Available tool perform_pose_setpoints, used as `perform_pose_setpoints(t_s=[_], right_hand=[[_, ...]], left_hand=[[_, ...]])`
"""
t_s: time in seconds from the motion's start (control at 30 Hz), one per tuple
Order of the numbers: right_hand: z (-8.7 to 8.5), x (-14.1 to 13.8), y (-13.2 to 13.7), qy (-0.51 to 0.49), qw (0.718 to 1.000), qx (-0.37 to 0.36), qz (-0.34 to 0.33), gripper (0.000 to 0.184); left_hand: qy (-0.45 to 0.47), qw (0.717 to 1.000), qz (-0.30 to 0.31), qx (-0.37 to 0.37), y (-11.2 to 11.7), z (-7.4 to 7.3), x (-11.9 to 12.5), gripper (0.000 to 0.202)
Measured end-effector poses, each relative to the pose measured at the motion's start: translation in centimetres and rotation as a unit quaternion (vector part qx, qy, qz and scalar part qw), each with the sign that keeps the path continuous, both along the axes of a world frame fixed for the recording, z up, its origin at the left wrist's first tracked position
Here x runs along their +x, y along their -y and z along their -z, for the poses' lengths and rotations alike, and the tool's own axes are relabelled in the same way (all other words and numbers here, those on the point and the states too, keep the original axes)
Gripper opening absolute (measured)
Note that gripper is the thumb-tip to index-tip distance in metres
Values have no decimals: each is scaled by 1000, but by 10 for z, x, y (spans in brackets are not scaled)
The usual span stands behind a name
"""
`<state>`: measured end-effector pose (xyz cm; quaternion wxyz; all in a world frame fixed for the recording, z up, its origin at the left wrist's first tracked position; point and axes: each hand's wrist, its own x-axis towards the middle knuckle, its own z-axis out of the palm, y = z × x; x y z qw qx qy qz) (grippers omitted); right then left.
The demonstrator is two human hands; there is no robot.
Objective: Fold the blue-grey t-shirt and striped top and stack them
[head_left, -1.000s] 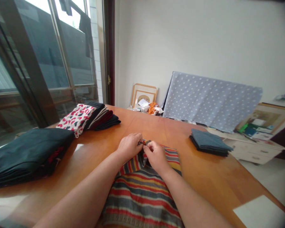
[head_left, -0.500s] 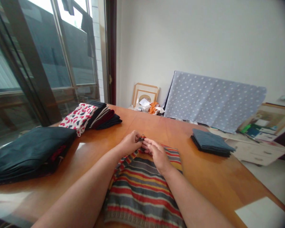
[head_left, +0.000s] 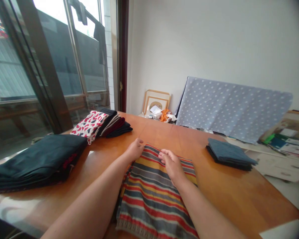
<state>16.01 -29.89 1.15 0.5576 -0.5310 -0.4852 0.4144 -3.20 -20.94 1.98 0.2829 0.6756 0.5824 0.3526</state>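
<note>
A folded cloth with red, yellow and grey stripes [head_left: 154, 199] lies flat on the wooden table [head_left: 229, 189], its far end in front of me. My right hand [head_left: 170, 162] rests on the far part of the cloth, fingers loosely curled. My left hand [head_left: 135, 149] sits at the cloth's far left corner, fingers curled, with the table beneath it. Neither hand shows anything held, though a pinch of cloth could be hidden.
To the left lie a large dark folded cloth [head_left: 37, 162] and a stack of folded fabrics [head_left: 102, 125], topped partly by a red-and-white print. Folded blue-grey cloths [head_left: 228, 154] sit to the right. A polka-dot cloth [head_left: 231, 109] leans behind the table.
My hands have moved apart, and the small dark item once pinched between them is no longer visible. The cloth's far end now lies flatter, and the view has shifted slightly.
</note>
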Motion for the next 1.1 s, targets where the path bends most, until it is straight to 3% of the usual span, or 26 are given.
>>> perform_pose_setpoints(t_s=[0.17,0.37,0.5,0.63,0.73,0.83,0.93,1.03,1.1], right_hand=[[-6,-1,1,-12,1000,-2,-4,41],[-17,5,2,-36,998,4,42,40],[-18,11,-1,-68,995,0,71,40],[-28,18,-1,-111,989,9,101,35],[-41,27,-1,-114,984,40,132,33],[-48,41,-3,-15,984,80,155,33],[-41,52,-7,210,967,76,120,39],[-22,56,-8,425,904,-8,38,52],[-8,56,-7,514,854,-79,5,66]], left_hand=[[-5,999,47,-6,-3,7,1,40],[-85,996,-27,12,-6,7,-1,36],[-149,989,-23,3,0,-1,-1,35],[-174,979,-12,107,7,-14,2,30],[-168,965,75,186,13,-21,7,24],[-176,949,189,183,19,-21,10,30],[-190,940,241,152,22,-14,12,39],[-216,937,256,99,22,-6,10,50],[-237,934,257,74,22,-1,9,60]])
